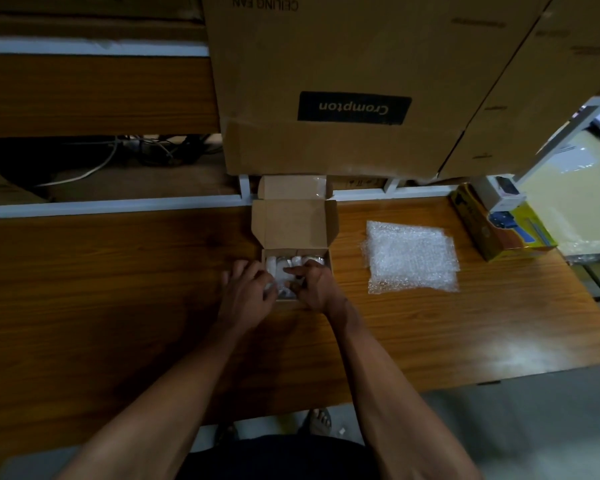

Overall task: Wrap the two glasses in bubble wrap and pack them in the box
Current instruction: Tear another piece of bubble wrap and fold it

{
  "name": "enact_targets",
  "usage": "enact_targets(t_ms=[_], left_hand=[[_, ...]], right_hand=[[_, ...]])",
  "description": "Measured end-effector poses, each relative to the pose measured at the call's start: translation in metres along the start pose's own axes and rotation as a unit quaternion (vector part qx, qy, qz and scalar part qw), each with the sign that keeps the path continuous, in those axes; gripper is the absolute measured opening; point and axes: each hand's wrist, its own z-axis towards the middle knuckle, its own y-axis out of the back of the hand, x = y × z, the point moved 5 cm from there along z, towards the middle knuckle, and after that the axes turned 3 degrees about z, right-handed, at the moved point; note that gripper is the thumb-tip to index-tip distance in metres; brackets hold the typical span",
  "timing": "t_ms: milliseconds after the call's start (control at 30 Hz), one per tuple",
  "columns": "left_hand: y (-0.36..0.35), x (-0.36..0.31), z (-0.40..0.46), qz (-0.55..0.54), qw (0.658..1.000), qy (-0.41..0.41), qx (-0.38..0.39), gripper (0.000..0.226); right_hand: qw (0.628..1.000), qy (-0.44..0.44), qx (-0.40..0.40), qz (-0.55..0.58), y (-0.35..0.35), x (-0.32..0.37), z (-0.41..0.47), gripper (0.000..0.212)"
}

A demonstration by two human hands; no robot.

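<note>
A small cardboard box point(293, 220) stands open at the middle of the wooden table, its lid tipped back. Inside lie bubble-wrapped glasses point(284, 266), side by side and partly hidden by my hands. My left hand point(246, 289) curls round the wrapped bundle at the box's left side. My right hand point(312, 284) is over the right side, its index finger and thumb on the wrap near the middle. How many wrapped bundles are in the box cannot be told for sure.
Spare bubble wrap sheets point(411, 258) lie on the table to the right. A yellow and blue product box point(499, 226) sits at the far right. Large cardboard cartons point(354, 81) rise behind. The table edge point(465, 384) is near me.
</note>
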Motion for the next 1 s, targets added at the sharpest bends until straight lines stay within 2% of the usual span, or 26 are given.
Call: enact_targets(t_ms=[300, 400, 467, 533, 700, 1000], left_hand=[[-0.001, -0.001, -0.006, 0.017, 0.999, -0.004, 0.028, 0.055], [-0.003, 0.0, -0.004, 0.049, 0.996, 0.0, 0.07, 0.051], [0.002, -0.001, 0.0, 0.047, 0.997, 0.01, 0.068, 0.047], [0.006, -0.001, 0.005, 0.044, 0.996, 0.023, 0.068, 0.052], [-0.004, 0.003, 0.019, 0.064, 0.985, 0.058, 0.151, 0.063], [-0.001, -0.003, 0.021, 0.076, 0.976, 0.08, 0.188, 0.065]], right_hand=[[1.0, -0.01, 0.008, -0.009, -0.003, -0.002, 0.001, 0.043], [1.0, -0.011, 0.012, -0.003, -0.002, -0.001, 0.001, 0.044], [1.0, -0.013, 0.016, -0.004, -0.002, 0.0, 0.0, 0.044], [1.0, -0.014, 0.017, -0.011, -0.003, -0.001, 0.0, 0.044], [1.0, -0.015, 0.02, -0.016, -0.005, -0.001, 0.001, 0.044], [0.999, -0.005, 0.017, -0.033, -0.006, 0.002, 0.003, 0.044]])
